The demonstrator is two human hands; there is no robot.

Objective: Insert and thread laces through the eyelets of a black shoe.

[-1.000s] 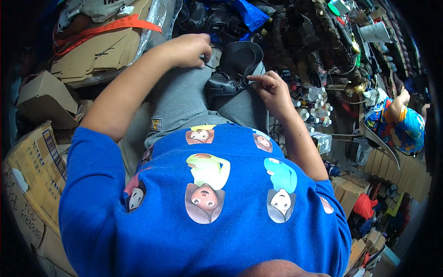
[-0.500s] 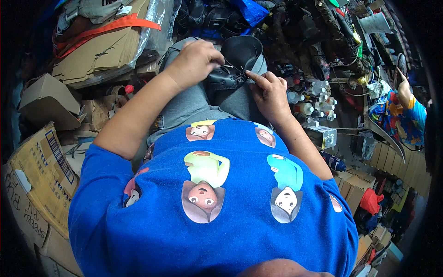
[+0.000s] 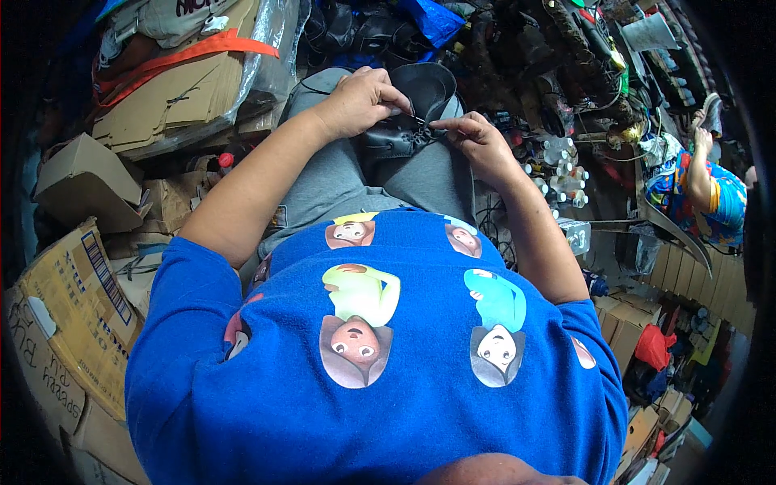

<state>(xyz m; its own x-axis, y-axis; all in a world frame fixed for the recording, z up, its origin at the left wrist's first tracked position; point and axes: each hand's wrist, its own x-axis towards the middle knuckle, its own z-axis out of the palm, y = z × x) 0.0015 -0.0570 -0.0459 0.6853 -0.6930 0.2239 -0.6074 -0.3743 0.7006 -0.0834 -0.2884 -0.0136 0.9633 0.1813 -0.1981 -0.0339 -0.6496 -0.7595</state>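
Observation:
A black shoe (image 3: 386,142) rests across my lap on grey trousers, its dark collar (image 3: 425,85) standing open at the far side. Over its eyelets my left hand (image 3: 362,103) is closed, thumb and forefinger pinching a thin dark shoelace (image 3: 416,115) with a small pale tip. A dark loop of cord trails off to the left of that hand. At the shoe's right edge is my right hand (image 3: 482,149), forefinger reaching to the eyelets beside the lace tip and other fingers curled. Whatever its fingertips grip is too small to make out.
Flattened cardboard (image 3: 190,93) under an orange strap lies at the far left, with boxes (image 3: 87,184) nearer. Several small bottles (image 3: 566,174) stand to the right. Dark shoes (image 3: 356,28) are piled ahead. At far right another person (image 3: 707,190) in a colourful shirt holds a shoe.
My left hand has moved slightly right, bringing its fingertips closer to my right forefinger at the eyelets. My right hand has shifted a little right. The other person's arm has moved.

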